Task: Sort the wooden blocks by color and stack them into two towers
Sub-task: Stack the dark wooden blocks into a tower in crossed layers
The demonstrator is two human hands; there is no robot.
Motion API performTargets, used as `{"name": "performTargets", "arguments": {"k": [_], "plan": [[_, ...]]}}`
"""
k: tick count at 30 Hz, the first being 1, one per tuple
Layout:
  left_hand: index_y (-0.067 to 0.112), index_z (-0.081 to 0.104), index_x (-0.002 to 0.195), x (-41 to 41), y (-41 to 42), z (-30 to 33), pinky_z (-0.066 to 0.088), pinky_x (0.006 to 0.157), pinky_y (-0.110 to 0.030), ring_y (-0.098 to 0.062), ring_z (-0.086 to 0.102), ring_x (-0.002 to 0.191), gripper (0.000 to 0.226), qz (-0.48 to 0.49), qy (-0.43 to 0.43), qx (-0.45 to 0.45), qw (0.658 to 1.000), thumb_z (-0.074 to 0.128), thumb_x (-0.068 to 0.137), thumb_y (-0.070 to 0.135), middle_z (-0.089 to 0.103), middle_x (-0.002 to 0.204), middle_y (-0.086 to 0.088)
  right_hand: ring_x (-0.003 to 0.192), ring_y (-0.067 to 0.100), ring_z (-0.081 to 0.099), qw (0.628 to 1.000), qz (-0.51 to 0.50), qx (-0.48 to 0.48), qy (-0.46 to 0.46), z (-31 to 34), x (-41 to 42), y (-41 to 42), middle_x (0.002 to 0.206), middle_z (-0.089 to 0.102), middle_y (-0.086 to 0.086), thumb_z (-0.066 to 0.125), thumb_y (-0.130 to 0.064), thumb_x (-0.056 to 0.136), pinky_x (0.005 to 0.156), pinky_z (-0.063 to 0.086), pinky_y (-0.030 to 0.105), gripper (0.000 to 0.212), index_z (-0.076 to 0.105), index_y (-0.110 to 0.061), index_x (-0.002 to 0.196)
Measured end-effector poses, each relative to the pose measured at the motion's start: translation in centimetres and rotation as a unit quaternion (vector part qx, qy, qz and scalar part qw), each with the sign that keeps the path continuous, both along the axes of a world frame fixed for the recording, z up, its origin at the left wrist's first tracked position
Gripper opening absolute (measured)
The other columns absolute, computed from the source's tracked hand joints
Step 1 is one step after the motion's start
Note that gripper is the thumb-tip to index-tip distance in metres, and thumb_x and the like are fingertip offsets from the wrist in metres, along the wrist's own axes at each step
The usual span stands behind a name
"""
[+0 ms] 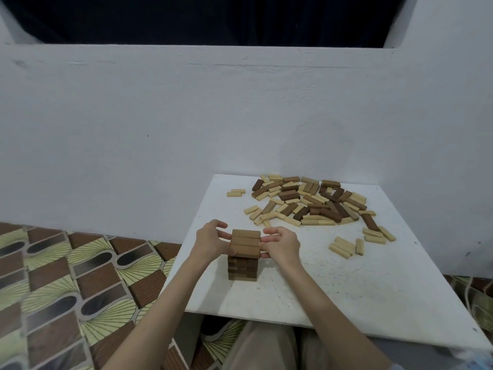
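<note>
While a mixed pile (312, 202) of light and dark blocks waits at the far side of the board (346, 289), the left hand (210, 243) and right hand (280, 244) pinch the top layer of the dark tower (244, 255) near the board's front, fingers curled against its ends. Squaring looks under way; another dark block seems next. No writing is legible.

Tower (243, 259): standing on the board's (346, 295) near-left part.
Loose pile (309, 202): lying behind it, to the right.
Hands: flanking the tower's top.
</note>
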State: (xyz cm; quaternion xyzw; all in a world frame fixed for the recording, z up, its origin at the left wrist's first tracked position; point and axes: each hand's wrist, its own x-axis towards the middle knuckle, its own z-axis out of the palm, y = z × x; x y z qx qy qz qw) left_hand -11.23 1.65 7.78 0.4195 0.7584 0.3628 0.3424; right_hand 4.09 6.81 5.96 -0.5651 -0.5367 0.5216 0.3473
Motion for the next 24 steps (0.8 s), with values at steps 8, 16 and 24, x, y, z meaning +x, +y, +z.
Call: {"name": "performTargets", "arguments": {"k": [8,16,24], "plan": [[0.008,0.05,0.122,0.0,-0.06,-0.04,0.052,0.078,-0.032,-0.024,0.065,0.088,0.067,-0.004,0.008,-0.014,1.0,0.08,0.064,-0.007,0.066,0.109,-0.011,0.085,0.023,0.066,1.0,-0.003,-0.006,-0.004,-0.17,-0.3,-0.21,0.092,0.065,0.009,0.067,0.008,0.081,0.054,0.054,0.02,0.027,0.062,-0.008,0.103],[0.008,0.05,0.123,-0.13,-0.05,-0.35,0.053,0.078,-0.032,-0.023,0.064,0.09,0.066,-0.009,0.008,-0.016,1.0,0.079,0.065,-0.005,0.065,0.11,-0.011,0.089,0.024,0.066,1.0,-0.006,0.001,-0.015,-0.3,-0.46,-0.25,0.095,0.065,0.01,0.067,0.007,0.081,0.057,0.054,0.021,0.028,0.061,-0.008,0.104],[0.007,0.049,0.124,-0.49,0.08,-0.55,0.053,0.087,-0.04,-0.027,0.063,0.096,0.07,-0.008,-0.005,-0.014,1.0,0.08,0.063,-0.006,0.064,0.113,-0.012,0.086,0.023,0.065,1.0,0.0,0.002,-0.016,-0.13,-0.39,-0.1,0.094,0.064,0.008,0.068,0.006,0.082,0.054,0.054,0.018,0.03,0.061,-0.007,0.108]]}}
